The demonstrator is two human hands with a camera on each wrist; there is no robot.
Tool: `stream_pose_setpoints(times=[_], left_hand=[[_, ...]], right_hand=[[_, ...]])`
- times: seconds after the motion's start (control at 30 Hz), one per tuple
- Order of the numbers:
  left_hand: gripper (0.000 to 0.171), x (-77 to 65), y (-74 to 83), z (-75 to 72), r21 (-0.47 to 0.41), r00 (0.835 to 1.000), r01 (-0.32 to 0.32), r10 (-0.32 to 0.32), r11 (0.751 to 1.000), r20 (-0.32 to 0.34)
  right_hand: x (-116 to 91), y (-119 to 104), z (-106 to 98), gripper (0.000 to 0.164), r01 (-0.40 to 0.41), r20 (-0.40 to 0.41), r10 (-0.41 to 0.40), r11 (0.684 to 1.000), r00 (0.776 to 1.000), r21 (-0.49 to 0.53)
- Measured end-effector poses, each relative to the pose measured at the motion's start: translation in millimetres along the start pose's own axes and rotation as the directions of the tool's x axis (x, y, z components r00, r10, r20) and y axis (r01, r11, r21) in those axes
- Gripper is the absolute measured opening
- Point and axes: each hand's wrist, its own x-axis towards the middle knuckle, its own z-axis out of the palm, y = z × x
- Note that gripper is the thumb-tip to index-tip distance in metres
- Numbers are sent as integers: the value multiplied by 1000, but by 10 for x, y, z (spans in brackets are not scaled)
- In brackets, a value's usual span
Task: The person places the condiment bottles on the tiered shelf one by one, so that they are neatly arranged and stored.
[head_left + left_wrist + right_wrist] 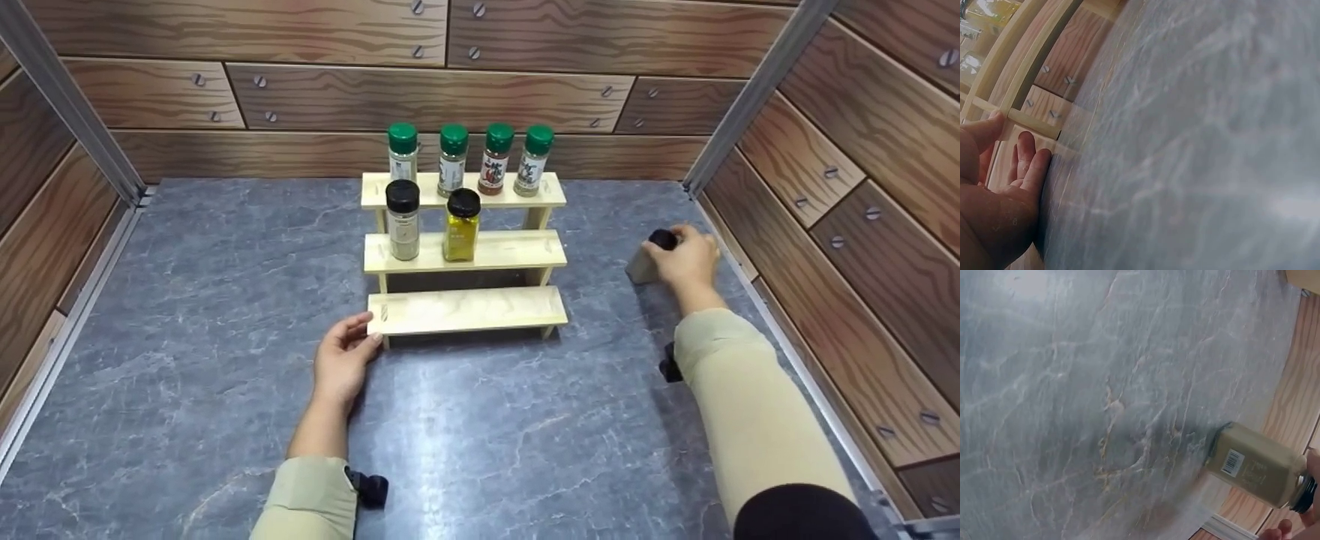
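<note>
A three-step wooden spice rack (465,311) stands on the grey marbled surface. My left hand (343,364) holds the left end of its lowest step, the thumb at the front corner and the fingers by the side; in the left wrist view the other fingers of that hand (1002,208) are loosely bent. To the right of the rack, my right hand (688,259) grips a spice jar (643,266) by its black cap. The right wrist view shows the jar (1252,464) tilted, with beige contents and a barcode label; its base is close to the surface.
Several green-capped spice jars (492,165) line the top step. On the middle step stand a black-capped jar (403,225) of pale powder and a black-capped yellow jar (461,229). Wood-patterned walls (427,94) enclose the surface at the back and sides.
</note>
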Motion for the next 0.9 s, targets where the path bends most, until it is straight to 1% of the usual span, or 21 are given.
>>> stream_pose_setpoints(times=[0.13,0.23,0.33,0.43,0.53,0.67,0.73,0.83,0.9], left_hand=[[39,3,-9,4,8,1000,5,-5,1000,-9],[38,6,-30,18,-1,1000,10,-10,1000,-9],[38,14,-33,17,-15,1000,4,-4,1000,-8],[39,22,-27,8,-24,1000,1,-1,1000,-14],[40,15,-22,1,-29,1000,4,-4,1000,-13],[40,-3,-17,1,-19,1000,11,-11,1000,-7],[41,-10,-11,3,-16,1000,9,-9,1000,-1],[41,-13,-2,6,-13,1000,4,-4,1000,4],[41,-12,6,1,-13,1000,1,-1,1000,3]], right_hand=[[-88,-4,-7,68,7,9,-8,998,1000,59],[-189,6,6,68,6,13,-7,993,1000,117],[-304,-1,45,66,7,37,-14,984,999,178],[-394,-26,96,64,22,40,-31,980,999,199],[-468,-54,133,63,6,5,-7,983,1000,183],[-557,-57,169,64,-77,-60,88,984,994,163],[-600,-43,187,63,-103,-90,119,981,989,164],[-656,-11,214,59,-87,-124,108,982,986,166],[-692,-4,225,55,-42,-131,64,985,989,168]])
